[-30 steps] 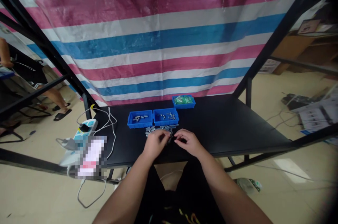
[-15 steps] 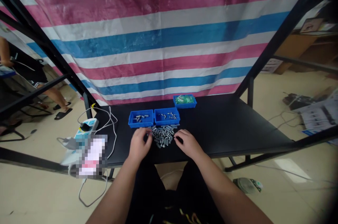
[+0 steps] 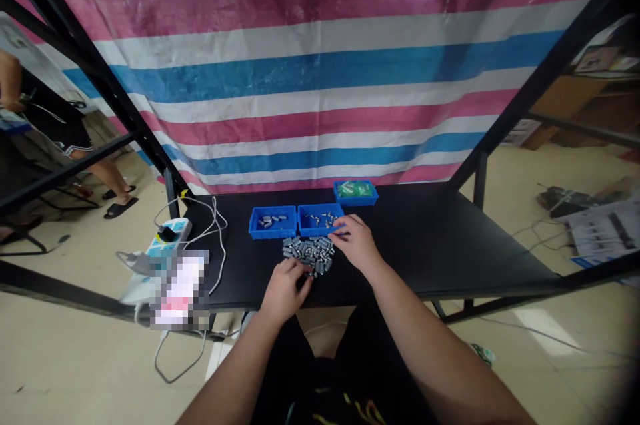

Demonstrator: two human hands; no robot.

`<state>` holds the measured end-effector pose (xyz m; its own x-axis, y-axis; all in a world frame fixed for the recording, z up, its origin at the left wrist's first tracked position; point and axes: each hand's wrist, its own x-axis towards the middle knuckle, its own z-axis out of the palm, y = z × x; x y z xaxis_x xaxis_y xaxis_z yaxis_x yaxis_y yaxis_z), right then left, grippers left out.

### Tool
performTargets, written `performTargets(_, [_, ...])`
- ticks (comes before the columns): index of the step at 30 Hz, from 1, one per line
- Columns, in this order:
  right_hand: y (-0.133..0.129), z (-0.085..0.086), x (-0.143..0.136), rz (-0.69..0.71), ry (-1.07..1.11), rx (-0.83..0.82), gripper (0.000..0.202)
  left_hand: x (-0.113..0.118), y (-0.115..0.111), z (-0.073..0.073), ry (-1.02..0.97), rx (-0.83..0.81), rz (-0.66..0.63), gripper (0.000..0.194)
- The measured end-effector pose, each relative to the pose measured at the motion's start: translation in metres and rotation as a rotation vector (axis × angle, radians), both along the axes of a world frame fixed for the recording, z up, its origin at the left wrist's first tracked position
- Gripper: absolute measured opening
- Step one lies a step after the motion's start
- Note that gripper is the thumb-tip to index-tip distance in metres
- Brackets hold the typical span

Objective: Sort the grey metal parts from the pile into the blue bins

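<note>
A heap of small grey metal cylinders [image 3: 313,250] lies on the black table in front of me. My left hand [image 3: 287,288] is at the heap's near left edge, fingers bent over the pieces, thumb and fingertips slightly apart. My right hand [image 3: 357,241] is at the heap's right side, by the front right corner of a blue bin [image 3: 315,232] holding small metal pieces. Its fingertips are drawn together; whatever may be between them is too small to make out. Joined to that bin on the left, a second blue bin [image 3: 273,234] contains several metal cylinders.
Farther back stands a blue bin [image 3: 357,201] with green and silvery pieces. A power strip [image 3: 173,235], white cables [image 3: 223,258] and a blurred-out phone-like object [image 3: 180,288] lie at the left. A striped sheet [image 3: 320,78] hangs behind; a person [image 3: 55,111] stands far left.
My left hand has moved right and nearer to me, along the heap's near edge. My right hand has risen toward the bin's corner. The view has shifted slightly.
</note>
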<state>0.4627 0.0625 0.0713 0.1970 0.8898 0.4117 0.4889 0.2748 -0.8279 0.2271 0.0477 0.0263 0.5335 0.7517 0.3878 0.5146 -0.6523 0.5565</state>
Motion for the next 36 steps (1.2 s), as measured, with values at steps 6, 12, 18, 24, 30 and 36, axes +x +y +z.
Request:
performTargets(6, [-0.034,-0.002,-0.024,0.279,-0.510,-0.235,0.010,0.003,-0.001,-0.002,0.052,0.021,0.048,0.010])
performTargets(12, [-0.038,-0.001,-0.048,0.276,-0.794,-0.343,0.006,0.002,0.000,-0.001,0.063,0.054,0.058,0.010])
performTargets(18, [-0.035,0.002,-0.051,0.346,-0.857,-0.292,0.007,0.002,-0.003,-0.001,0.059,0.064,0.085,0.008])
performTargets(24, [-0.007,0.000,-0.036,0.267,-0.508,-0.224,0.007,0.001,-0.003,0.001,0.027,0.066,0.111,0.009])
performTargets(30, [0.026,0.010,-0.023,-0.074,-0.269,-0.085,0.022,-0.001,-0.001,0.001,-0.054,0.017,0.114,0.009])
performTargets(36, [-0.014,0.010,-0.047,0.379,-0.345,-0.142,0.019,-0.009,0.003,0.000,-0.301,-0.136,0.146,0.011])
